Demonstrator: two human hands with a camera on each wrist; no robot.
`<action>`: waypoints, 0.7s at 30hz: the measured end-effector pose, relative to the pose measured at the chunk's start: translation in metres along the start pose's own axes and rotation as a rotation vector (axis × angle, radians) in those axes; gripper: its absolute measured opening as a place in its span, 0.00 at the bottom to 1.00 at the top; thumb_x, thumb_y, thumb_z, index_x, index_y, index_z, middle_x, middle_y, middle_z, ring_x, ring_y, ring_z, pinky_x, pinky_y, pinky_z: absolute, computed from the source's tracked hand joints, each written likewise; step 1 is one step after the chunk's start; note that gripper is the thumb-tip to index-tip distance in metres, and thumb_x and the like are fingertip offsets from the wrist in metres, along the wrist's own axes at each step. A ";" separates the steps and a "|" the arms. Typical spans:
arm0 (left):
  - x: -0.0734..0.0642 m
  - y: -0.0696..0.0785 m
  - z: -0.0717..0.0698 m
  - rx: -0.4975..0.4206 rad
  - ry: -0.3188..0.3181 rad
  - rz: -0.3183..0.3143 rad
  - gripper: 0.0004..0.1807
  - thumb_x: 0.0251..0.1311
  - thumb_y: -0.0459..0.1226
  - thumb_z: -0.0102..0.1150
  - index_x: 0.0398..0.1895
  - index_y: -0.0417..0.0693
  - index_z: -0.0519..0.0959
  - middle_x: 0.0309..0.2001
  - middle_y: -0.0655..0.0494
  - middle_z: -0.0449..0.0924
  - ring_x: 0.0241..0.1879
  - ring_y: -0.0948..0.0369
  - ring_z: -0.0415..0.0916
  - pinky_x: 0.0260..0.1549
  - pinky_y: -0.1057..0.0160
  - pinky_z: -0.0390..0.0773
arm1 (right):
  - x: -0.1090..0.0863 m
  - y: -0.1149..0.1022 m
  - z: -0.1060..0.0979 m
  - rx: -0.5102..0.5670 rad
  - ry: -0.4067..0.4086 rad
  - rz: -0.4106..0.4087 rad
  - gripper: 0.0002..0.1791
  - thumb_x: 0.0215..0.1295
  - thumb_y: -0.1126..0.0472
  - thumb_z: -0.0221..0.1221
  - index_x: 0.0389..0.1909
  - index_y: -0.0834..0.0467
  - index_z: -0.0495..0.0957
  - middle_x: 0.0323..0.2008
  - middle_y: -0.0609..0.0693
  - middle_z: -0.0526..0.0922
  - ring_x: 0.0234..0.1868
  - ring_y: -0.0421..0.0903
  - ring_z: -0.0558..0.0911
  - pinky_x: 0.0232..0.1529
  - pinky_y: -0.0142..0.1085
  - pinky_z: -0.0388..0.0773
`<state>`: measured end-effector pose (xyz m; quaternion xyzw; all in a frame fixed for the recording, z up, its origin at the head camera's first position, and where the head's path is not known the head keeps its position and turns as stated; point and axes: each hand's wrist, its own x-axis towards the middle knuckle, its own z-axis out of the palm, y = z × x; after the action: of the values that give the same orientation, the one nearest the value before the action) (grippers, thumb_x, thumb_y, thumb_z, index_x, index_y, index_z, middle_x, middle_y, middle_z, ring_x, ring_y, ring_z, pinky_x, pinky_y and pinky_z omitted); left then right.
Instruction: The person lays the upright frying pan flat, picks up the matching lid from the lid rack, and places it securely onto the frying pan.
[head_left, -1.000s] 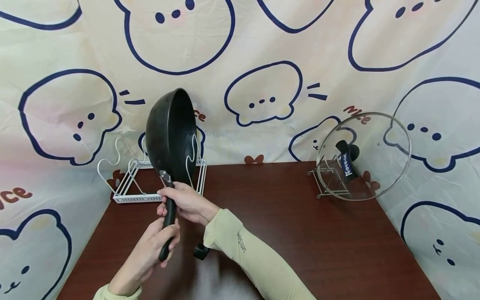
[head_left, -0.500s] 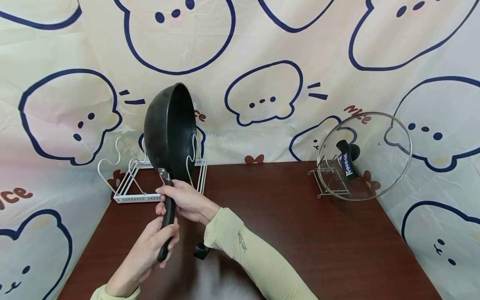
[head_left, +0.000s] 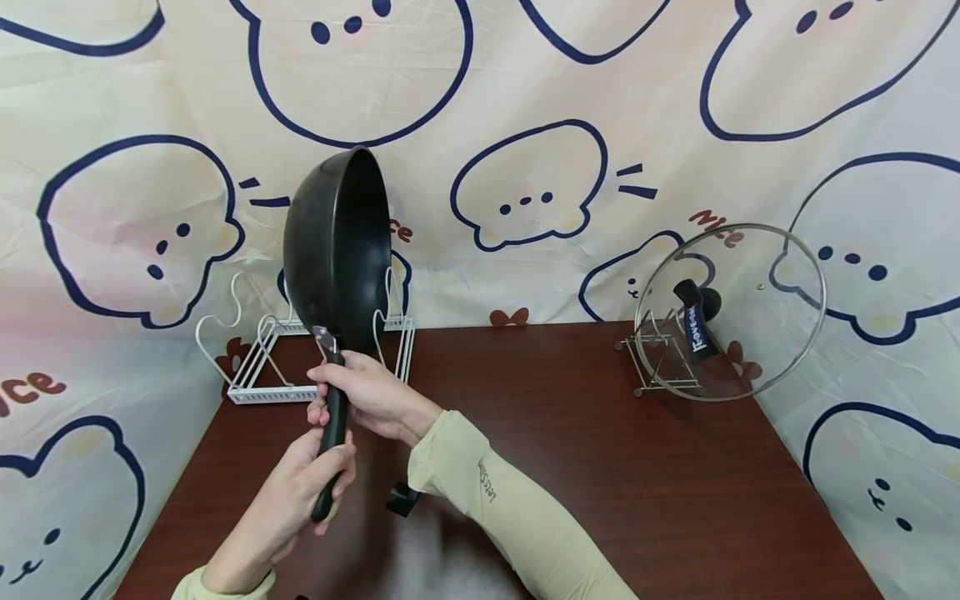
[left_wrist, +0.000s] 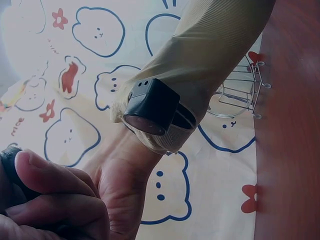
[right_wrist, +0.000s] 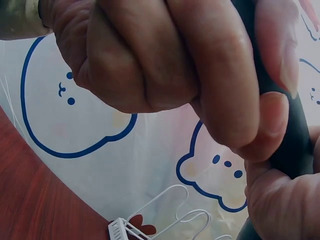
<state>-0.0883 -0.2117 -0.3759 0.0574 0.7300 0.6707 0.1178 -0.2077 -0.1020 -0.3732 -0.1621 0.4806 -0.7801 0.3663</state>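
Note:
A black wok [head_left: 322, 242] stands on its side over the white wire rack [head_left: 273, 395], its hollow turned to the right and its handle [head_left: 335, 417] towards me. My left hand [head_left: 300, 487] grips the lower end of that handle. Higher up, close to the metal joint, my right hand [head_left: 371, 396] holds the same handle with its thumb across it. In the right wrist view both hands' fingers wrap the dark handle [right_wrist: 297, 132]. The wok's lower edge overlaps the rack's right-hand wires in the head view.
At the back right a glass lid [head_left: 780, 375] with a black knob leans upright in a small wire stand [head_left: 667, 383]. A patterned cloth [head_left: 525, 283] hangs behind the brown table [head_left: 600, 467]. A black camera [head_left: 402, 500] sits under my right wrist.
The wok has risen a little, its top edge moving up and slightly left against the cloth. Both hands have kept their hold and shifted slightly up and left with it.

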 end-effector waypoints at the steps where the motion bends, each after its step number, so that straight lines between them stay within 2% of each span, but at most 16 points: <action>1: 0.000 0.000 0.000 0.000 0.000 0.005 0.07 0.78 0.33 0.42 0.39 0.39 0.63 0.19 0.59 0.67 0.06 0.65 0.62 0.02 0.61 0.68 | 0.000 -0.001 0.000 0.001 -0.001 -0.002 0.11 0.78 0.62 0.52 0.31 0.55 0.69 0.18 0.50 0.80 0.18 0.39 0.80 0.27 0.29 0.82; 7: 0.000 0.000 0.000 -0.002 0.002 0.018 0.07 0.78 0.32 0.42 0.39 0.39 0.63 0.19 0.59 0.67 0.06 0.64 0.61 0.02 0.60 0.67 | -0.001 -0.002 0.000 -0.001 -0.007 -0.004 0.11 0.78 0.62 0.52 0.31 0.55 0.70 0.18 0.51 0.80 0.18 0.39 0.80 0.28 0.29 0.82; 14: 0.000 0.007 0.002 0.008 -0.005 0.036 0.06 0.78 0.32 0.42 0.40 0.37 0.63 0.19 0.60 0.67 0.06 0.66 0.62 0.01 0.58 0.66 | -0.004 -0.009 0.002 -0.004 -0.012 -0.028 0.12 0.78 0.63 0.52 0.30 0.56 0.69 0.17 0.51 0.80 0.18 0.39 0.80 0.28 0.30 0.82; 21: 0.000 0.012 0.003 0.003 -0.009 0.082 0.06 0.77 0.30 0.42 0.38 0.36 0.63 0.18 0.60 0.67 0.04 0.58 0.58 0.00 0.57 0.64 | -0.004 -0.014 0.005 0.008 -0.022 -0.032 0.11 0.78 0.64 0.51 0.31 0.56 0.69 0.19 0.51 0.78 0.18 0.40 0.80 0.27 0.29 0.82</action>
<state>-0.0886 -0.2077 -0.3641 0.0907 0.7275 0.6736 0.0934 -0.2080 -0.0983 -0.3579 -0.1770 0.4709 -0.7859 0.3595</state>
